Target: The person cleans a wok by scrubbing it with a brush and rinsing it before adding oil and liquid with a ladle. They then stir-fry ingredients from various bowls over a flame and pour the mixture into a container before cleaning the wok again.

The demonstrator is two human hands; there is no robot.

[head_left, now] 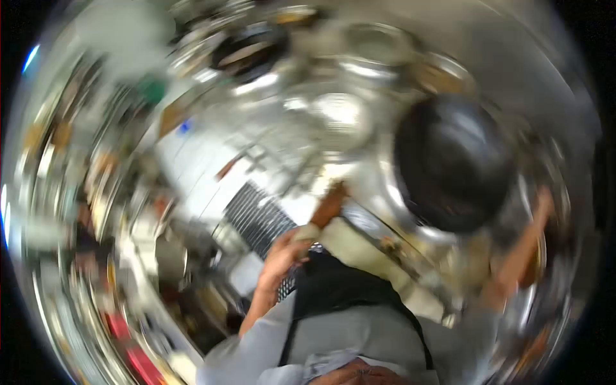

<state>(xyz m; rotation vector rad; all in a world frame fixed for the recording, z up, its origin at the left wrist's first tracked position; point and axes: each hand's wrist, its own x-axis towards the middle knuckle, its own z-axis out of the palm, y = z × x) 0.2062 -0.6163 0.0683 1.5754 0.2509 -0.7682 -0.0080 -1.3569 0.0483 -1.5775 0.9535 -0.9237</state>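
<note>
My left hand (pixel 282 255) is in front of my apron, its fingers wrapped round the pale end of a brown brush-like tool (pixel 330 204). The tool points forward, away from me, over the edge of the steel counter. My right arm is stretched far out to the right, and my right hand (pixel 544 204) is smeared by motion beside the large black wok (pixel 454 163). A pale folded cloth (pixel 369 251) lies along the counter's front edge, close to my apron.
Behind the wok are a round metal pot (pixel 375 48) and a shiny metal bowl (pixel 341 119). Another dark pan (pixel 249 54) stands at the back left. A dark floor grate (pixel 260 218) and white tiles (pixel 199 163) show left of the counter. Blurred shelves (pixel 96 160) line the left.
</note>
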